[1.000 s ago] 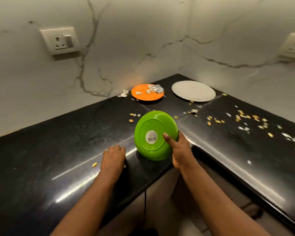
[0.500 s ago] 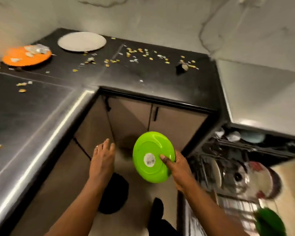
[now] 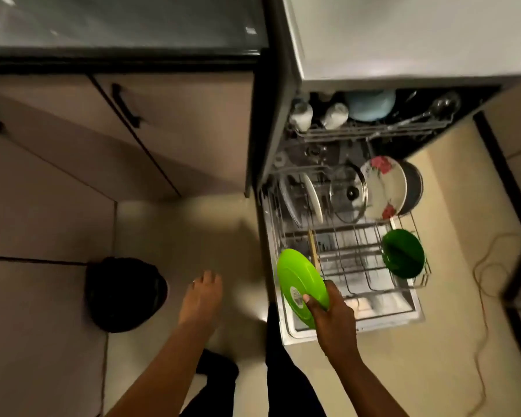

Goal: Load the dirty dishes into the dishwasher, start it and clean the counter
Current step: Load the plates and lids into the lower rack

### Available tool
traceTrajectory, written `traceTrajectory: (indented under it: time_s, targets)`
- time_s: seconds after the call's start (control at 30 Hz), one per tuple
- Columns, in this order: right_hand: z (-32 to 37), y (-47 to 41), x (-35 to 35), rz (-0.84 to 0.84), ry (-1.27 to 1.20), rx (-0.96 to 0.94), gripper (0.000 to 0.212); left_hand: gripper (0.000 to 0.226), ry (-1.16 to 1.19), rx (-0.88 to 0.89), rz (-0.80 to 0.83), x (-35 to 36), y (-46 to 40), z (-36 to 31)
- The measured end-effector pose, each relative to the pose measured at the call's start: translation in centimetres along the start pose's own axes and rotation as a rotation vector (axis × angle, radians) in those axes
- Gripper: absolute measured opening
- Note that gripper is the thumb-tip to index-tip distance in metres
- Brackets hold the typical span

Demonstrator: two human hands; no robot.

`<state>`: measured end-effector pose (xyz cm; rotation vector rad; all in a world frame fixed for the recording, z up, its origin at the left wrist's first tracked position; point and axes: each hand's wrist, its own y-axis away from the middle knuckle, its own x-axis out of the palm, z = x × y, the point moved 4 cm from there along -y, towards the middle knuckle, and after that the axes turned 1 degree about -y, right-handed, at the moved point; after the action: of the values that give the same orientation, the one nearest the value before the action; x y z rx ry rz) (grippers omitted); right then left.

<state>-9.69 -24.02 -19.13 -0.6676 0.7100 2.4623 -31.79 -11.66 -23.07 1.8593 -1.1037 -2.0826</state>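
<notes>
one head-worn wide-angle view, looking steeply down from above onto the floor (image 3: pixel 169 236) and open dishwasher rack (image 3: pixel 358 254), close.

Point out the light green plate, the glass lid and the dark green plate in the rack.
light green plate (image 3: pixel 298 281): head view, on its underside.
glass lid (image 3: pixel 348 194): head view, beside its knob.
dark green plate (image 3: pixel 403 253): head view, on its face.

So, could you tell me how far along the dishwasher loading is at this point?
Partly done: the lower rack already holds a dark green plate, a floral plate and a glass lid. In hand: the right hand grips a light green plate over the rack's near-left corner, not yet slotted; the left hand is free. Starting the machine remains; the counter is out of view.
</notes>
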Motion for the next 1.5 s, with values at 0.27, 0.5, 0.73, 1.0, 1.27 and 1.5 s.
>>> traceTrajectory:
  time_s: [0.27, 0.5, 0.73, 1.0, 1.27, 1.5]
  targets:
    - [-8.8, -4.6, 5.0, -0.126, -0.049, 0.036, 0.014, 0.054, 0.096, 0.094, 0.104, 9.9, -11.5, -10.0]
    - [-14.3, -10.1, 9.3, -0.159, -0.027, 0.055, 0.02, 0.068, 0.201, 0.176, -0.032, 14.7, -20.0, -11.4]
    - [-18.9, -13.6, 10.4, -0.173, 0.046, 0.112, 0.016, 0.083, 0.183, 0.33, -0.087, 14.3, -24.9, -13.2]
    - [-20.9, -18.4, 9.4, -0.138, -0.007, 0.221, 0.046, 0.08, 0.071, 0.434, -0.139, 15.9, -26.8, -14.1]
    - [-20.1, -17.8, 7.8, -0.111, -0.006, 0.161, 0.038, 0.07, 0.058, 0.401, -0.135, 16.2, -26.9, -14.7]
    - [-21.7, -18.5, 10.4, 0.015, 0.225, 0.234, 0.053, 0.082, 0.07, 0.403, -0.104, 15.9, -26.5, -14.6]
